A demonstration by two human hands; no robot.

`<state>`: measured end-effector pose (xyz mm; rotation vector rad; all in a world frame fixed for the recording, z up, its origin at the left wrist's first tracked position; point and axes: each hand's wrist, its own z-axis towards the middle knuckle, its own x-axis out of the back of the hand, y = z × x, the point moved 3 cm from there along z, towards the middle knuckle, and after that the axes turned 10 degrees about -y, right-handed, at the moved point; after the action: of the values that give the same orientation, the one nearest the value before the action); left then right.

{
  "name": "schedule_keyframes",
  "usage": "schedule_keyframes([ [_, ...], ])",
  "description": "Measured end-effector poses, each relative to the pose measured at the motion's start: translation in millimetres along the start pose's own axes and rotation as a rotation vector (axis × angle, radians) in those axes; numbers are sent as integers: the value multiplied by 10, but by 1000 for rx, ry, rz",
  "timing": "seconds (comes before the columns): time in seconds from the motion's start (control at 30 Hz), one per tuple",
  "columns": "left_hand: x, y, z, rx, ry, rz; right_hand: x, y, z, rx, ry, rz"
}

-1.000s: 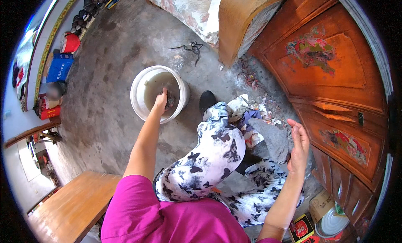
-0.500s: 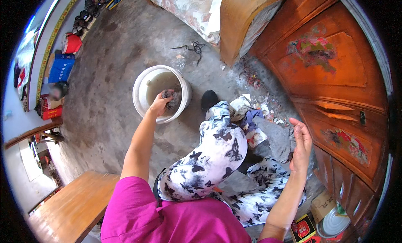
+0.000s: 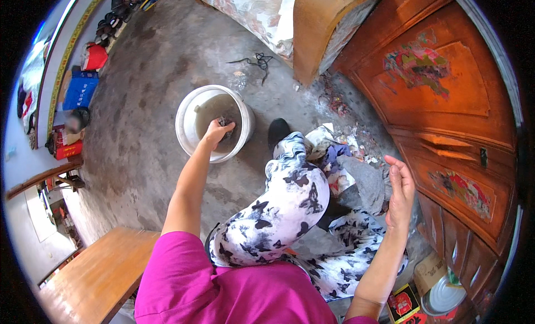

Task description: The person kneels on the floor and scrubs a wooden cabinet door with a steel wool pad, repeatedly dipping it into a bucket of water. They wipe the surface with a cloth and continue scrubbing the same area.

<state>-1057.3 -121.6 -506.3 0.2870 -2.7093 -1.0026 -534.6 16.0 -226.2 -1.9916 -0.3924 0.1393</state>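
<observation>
My left hand (image 3: 214, 132) reaches into a white bucket (image 3: 186, 115) of murky water on the concrete floor and grips a dark wet rag (image 3: 225, 123) just above the water. My right hand (image 3: 400, 190) is raised at the right, fingers apart and empty, close to the red-brown wooden cabinet (image 3: 446, 101). My knees in black-and-white patterned trousers (image 3: 290, 207) are bent between the two arms.
A heap of rags, a grey cloth and scraps (image 3: 351, 168) lies by the cabinet's foot. A wooden bench (image 3: 95, 274) stands lower left. A bed with a wooden end board (image 3: 317, 28) is at the top. A box and a tin lid (image 3: 443, 293) lie lower right.
My left hand has closed on the rag and lifted it from the water toward the bucket's near side. My right hand stays raised, barely moved.
</observation>
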Motion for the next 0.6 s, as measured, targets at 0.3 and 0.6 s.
schedule_keyframes([
  [0.3, -66, -36, 336, 45, 242, -216, 28, 15, 127, 14, 28, 5],
  [0.6, -29, -124, 188, -29, 135, 730, 119, -70, 30, 22, 50, 14],
])
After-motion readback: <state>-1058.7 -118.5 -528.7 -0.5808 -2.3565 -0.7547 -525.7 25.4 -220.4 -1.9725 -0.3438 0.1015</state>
